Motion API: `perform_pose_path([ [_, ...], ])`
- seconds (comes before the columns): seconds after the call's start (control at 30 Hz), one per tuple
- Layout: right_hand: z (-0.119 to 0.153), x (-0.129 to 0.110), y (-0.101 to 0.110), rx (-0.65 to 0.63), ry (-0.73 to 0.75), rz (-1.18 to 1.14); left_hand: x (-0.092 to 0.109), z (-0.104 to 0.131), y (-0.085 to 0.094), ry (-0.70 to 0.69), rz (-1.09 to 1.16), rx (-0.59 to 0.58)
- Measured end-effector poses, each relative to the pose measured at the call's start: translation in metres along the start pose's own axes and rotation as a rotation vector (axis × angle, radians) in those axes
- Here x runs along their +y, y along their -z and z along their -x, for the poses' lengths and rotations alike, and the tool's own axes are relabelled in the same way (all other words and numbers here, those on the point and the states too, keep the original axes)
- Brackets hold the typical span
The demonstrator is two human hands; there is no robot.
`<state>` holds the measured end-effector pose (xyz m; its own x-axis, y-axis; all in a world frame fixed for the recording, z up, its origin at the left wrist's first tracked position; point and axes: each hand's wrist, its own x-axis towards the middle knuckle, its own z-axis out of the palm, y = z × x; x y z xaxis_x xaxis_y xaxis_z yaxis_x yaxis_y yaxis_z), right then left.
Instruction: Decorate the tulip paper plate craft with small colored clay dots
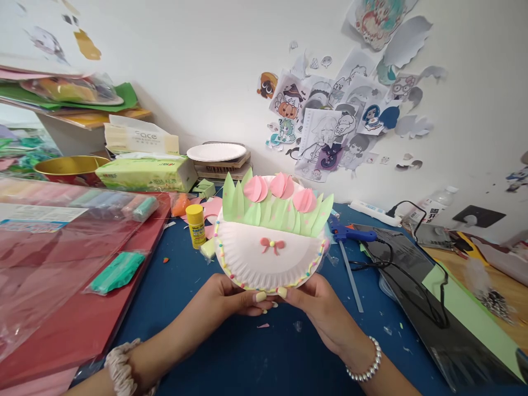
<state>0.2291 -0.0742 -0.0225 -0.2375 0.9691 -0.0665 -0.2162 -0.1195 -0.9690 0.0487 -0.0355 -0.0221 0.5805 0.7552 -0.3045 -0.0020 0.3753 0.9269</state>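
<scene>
You hold the paper-plate basket (270, 258) upright in both hands above the blue counter (256, 357).

Your left hand (225, 300) and right hand (317, 305) meet under its bottom rim, fingers (260, 297) curled and pinching the beaded edge from either side. Green paper grass and three pink paper tulips (280, 187) stand up from the basket's pocket, and a small pink bow (272, 245) sits on its front. Just behind it to the left stands a yellow glue stick (196, 224); to the right a blue glue gun (350, 234) lies on the counter, near a black cable (412, 291). A green clay pack (117, 271) rests on the red sheet (82, 324) at the left.
</scene>
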Motion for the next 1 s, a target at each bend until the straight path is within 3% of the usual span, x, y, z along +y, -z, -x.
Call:
perform_pose_path([
  [0.53,0.0008,-0.0033,0.0012,-0.025,-0.010,-0.047,-0.0015,-0.0001,0.0011,0.003,0.005,0.013],
  [0.77,0.0025,-0.0007,0.0039,0.054,-0.045,-0.090,-0.0003,0.0005,0.0008,0.004,0.009,0.026],
  [1.0,0.0020,-0.0005,0.0024,0.048,-0.047,-0.087,0.0000,0.0011,0.0006,0.003,-0.009,0.028],
])
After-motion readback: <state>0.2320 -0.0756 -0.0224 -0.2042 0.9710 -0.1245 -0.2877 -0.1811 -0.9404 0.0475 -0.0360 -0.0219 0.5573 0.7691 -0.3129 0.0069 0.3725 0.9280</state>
